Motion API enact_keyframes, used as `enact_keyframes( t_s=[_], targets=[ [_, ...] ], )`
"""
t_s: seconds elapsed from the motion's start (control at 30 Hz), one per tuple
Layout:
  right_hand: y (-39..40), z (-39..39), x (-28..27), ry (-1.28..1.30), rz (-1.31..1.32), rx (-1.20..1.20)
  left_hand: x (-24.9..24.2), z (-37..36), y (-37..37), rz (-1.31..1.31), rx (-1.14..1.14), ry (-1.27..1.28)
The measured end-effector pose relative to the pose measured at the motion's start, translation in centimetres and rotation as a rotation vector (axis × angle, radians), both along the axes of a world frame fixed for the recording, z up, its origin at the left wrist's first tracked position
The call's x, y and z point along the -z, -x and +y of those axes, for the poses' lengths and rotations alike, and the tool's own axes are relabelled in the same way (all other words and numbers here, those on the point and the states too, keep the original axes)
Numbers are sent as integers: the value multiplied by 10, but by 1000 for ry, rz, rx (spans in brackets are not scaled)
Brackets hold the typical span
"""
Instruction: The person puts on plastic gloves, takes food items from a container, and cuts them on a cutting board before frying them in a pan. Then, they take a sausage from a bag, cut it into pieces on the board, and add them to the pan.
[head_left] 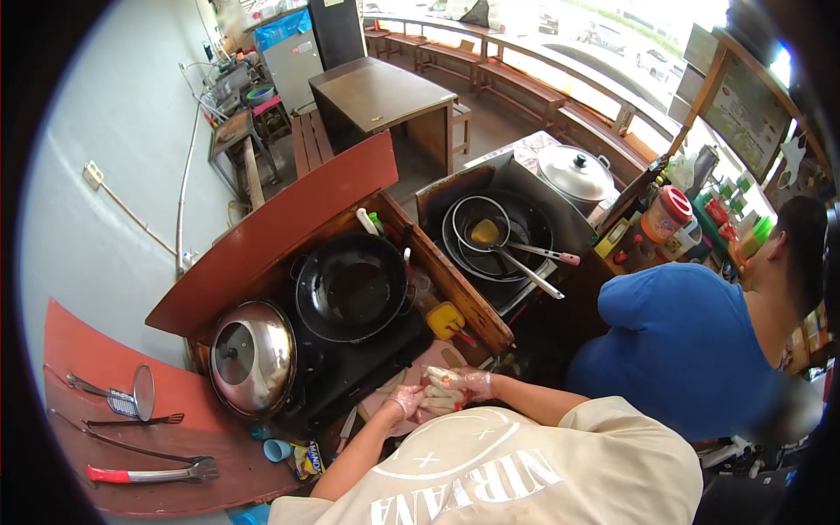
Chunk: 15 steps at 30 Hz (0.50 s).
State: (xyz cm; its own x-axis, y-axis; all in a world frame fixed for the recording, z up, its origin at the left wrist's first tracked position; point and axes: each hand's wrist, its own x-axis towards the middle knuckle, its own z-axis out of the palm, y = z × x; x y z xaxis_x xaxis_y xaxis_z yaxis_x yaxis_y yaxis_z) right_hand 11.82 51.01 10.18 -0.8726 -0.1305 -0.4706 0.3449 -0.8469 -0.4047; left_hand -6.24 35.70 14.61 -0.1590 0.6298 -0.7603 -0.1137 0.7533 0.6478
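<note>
My left hand [407, 399], in a clear plastic glove, is curled against a bunch of pale, finger-shaped food pieces [440, 401]. From the other side my right hand [475, 382], gloved the same way, closes on the end of the bunch, where some red shows. Whether the pieces sit in a plastic pack is too small to tell. Beneath them lies a pink cutting board [426, 357]. A knife [346, 429] rests left of my left hand, near a yellow-and-blue packet [307, 458] and a blue cup [276, 451].
A black wok [352, 287] and a lidded pan [253, 359] stand on the stove ahead. Farther right, a strainer [480, 222] lies in another wok. Tongs [153, 473] and other utensils lie at left. A person in a blue shirt [674, 341] is close on my right.
</note>
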Motion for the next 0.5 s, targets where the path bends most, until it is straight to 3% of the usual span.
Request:
enact_keyframes(
  t_s=[0.1,0.2,0.27,0.5],
  targets=[
    [10,9,1,-112,51,-49,14,4,-1,-128,-19,0],
    [14,12,-16,-63,29,-13,14,10,-7,-209,-88,-27],
    [18,5,-17,-65,-45,63,18,19,-12,-24,-156,-36],
    [31,2,23,182,-148,253,31,26,-13,-37,-258,-129]
  ],
)
